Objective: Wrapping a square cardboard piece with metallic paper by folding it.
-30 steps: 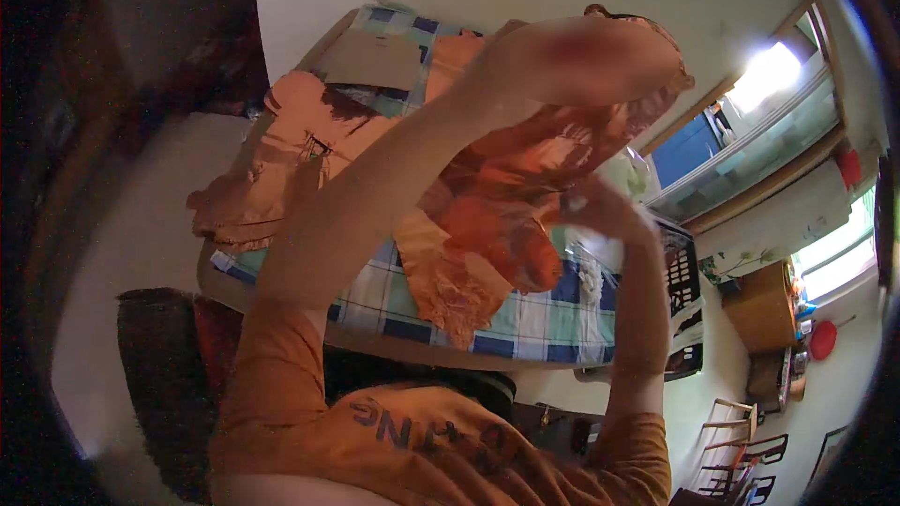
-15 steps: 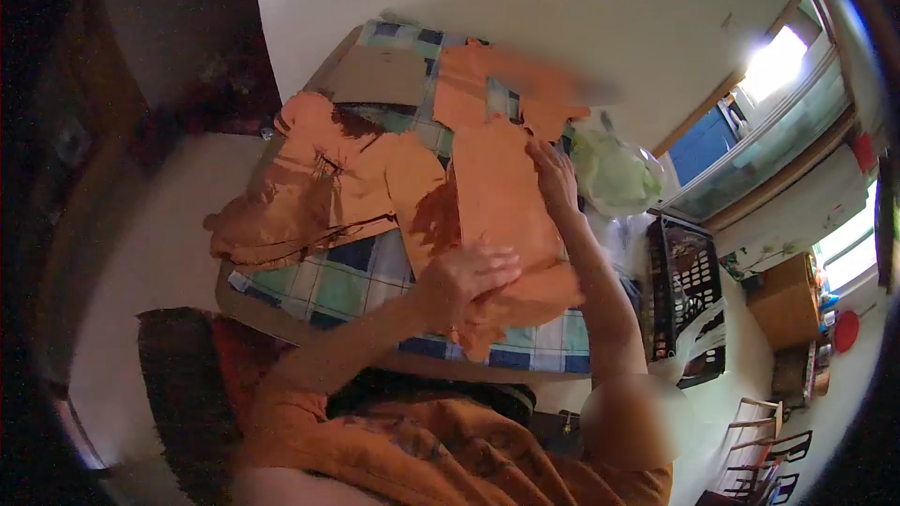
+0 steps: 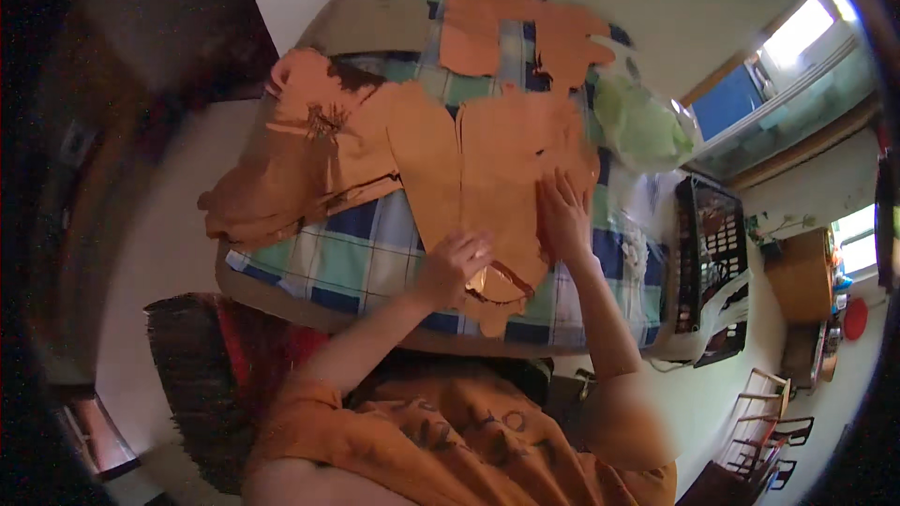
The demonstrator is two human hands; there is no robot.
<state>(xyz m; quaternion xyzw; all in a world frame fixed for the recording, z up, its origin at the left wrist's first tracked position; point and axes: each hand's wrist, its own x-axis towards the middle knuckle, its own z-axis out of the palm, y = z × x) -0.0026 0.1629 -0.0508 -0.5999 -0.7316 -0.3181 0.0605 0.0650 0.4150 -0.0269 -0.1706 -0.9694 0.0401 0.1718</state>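
Observation:
A long orange cloth piece (image 3: 502, 183) lies spread before me on the checked cover (image 3: 356, 267) of a padded table. My left hand (image 3: 455, 267) rests on its near left part, fingers stretched out over the fabric. Along the right edge, my right hand (image 3: 565, 215) lies flat with fingers extended, on the cloth. At the near end, between the hands, a fold stands up with a dark shadowed gap. Joining on the left is a bunched, crumpled orange cloth (image 3: 309, 145) with a dark knotted-looking patch.
Another orange cloth piece (image 3: 473, 42) lies at the far side. A flat brown-grey piece (image 3: 375, 26) is at the far left. A pale green plastic bag (image 3: 642, 126) sits at the far right corner, and a black plastic crate (image 3: 710, 258) stands beyond the right edge.
The orange cloth piece has been spread wider and flatter to the right, and its folded near end has opened out. My right hand has come nearer to me along the edge.

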